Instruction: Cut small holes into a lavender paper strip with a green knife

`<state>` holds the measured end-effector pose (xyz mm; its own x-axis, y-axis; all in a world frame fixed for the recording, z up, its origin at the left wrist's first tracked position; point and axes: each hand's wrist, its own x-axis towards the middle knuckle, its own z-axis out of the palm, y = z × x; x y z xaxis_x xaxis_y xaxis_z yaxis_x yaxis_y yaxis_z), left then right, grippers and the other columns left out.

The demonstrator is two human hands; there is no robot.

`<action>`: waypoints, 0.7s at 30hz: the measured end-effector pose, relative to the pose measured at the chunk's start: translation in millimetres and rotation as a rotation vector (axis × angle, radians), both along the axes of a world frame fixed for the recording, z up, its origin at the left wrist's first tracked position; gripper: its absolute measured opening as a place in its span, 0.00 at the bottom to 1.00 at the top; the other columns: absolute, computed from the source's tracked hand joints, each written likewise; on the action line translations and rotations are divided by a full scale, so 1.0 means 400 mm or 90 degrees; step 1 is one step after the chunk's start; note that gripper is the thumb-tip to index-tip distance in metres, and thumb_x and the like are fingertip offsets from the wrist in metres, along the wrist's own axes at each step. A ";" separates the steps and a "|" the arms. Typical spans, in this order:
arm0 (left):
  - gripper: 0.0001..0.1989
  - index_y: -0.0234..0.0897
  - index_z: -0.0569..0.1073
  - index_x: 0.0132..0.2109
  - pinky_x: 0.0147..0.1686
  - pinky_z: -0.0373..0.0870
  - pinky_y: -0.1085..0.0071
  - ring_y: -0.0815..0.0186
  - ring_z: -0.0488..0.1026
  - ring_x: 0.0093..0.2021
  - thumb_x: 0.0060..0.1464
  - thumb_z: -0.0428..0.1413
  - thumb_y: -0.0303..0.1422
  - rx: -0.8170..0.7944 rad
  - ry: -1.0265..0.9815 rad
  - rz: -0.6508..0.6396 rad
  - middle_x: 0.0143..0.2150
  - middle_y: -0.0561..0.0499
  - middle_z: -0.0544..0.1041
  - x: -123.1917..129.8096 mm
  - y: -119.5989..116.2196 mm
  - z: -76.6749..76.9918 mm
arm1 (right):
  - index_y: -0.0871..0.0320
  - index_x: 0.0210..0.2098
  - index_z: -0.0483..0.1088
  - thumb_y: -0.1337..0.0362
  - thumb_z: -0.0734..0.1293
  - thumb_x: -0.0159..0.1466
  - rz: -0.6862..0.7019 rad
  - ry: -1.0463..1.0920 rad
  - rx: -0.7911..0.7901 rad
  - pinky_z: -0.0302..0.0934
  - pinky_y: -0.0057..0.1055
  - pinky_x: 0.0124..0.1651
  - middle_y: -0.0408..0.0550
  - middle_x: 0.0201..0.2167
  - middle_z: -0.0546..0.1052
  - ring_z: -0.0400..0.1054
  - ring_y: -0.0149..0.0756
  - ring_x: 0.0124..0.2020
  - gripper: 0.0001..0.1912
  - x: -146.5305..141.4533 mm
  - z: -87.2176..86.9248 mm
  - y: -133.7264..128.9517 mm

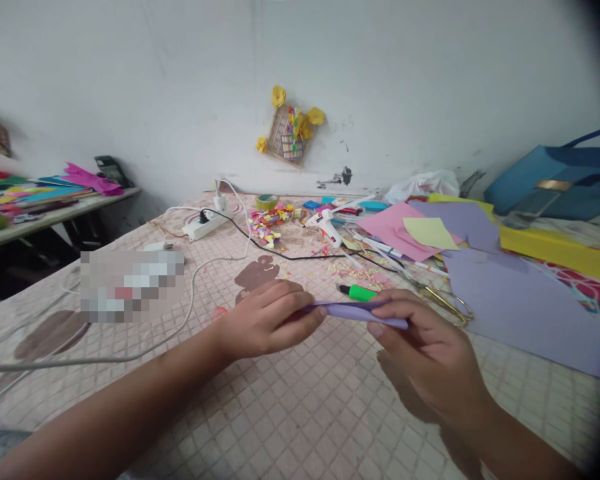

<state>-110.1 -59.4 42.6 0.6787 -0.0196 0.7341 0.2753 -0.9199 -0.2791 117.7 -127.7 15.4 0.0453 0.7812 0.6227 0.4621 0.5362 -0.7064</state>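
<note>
A narrow folded piece of purple paper [353, 311] is stretched between my two hands, above the table. My left hand [273, 319] pinches its left end between thumb and fingers. At the other end, my right hand [425, 340] grips the paper with the thumb below and the fingers above. Just behind the paper lies a green marker or cutter [360, 293], partly covered by my right hand. Gold-handled scissors [445, 301] rest right of that hand, close to a large purple sheet [525, 313].
A white glue gun [325, 227] lies among paper scraps [275, 227] at the back. Cables run from a power strip [205, 225] across the table. Pink paper [390, 227] and a yellow box [560, 253] are at right. A blurred-out object [130, 287] sits at left.
</note>
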 end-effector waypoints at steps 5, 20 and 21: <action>0.08 0.30 0.70 0.45 0.37 0.74 0.70 0.65 0.74 0.39 0.57 0.54 0.24 -0.027 -0.005 -0.006 0.36 0.45 0.76 -0.011 0.012 -0.013 | 0.46 0.38 0.73 0.69 0.69 0.58 -0.001 0.030 -0.005 0.68 0.32 0.45 0.44 0.42 0.75 0.70 0.36 0.46 0.11 -0.002 0.004 -0.009; 0.06 0.31 0.70 0.42 0.34 0.75 0.71 0.67 0.74 0.34 0.57 0.56 0.27 -0.049 -0.051 -0.006 0.32 0.48 0.76 -0.007 0.014 -0.003 | 0.47 0.36 0.74 0.68 0.68 0.59 0.012 0.129 -0.024 0.69 0.44 0.49 0.46 0.42 0.78 0.72 0.41 0.47 0.08 -0.017 0.014 -0.009; 0.07 0.31 0.70 0.43 0.35 0.75 0.70 0.67 0.74 0.35 0.56 0.56 0.26 -0.034 -0.044 -0.005 0.33 0.48 0.76 -0.009 0.017 -0.006 | 0.47 0.36 0.75 0.68 0.68 0.59 0.008 0.123 -0.028 0.69 0.44 0.49 0.46 0.42 0.78 0.72 0.41 0.47 0.08 -0.016 0.014 -0.010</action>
<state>-113.7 -52.8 40.0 0.6260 0.0157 0.7797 0.2855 -0.9350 -0.2104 111.2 -131.5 21.0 0.1509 0.8083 0.5691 0.3099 0.5080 -0.8037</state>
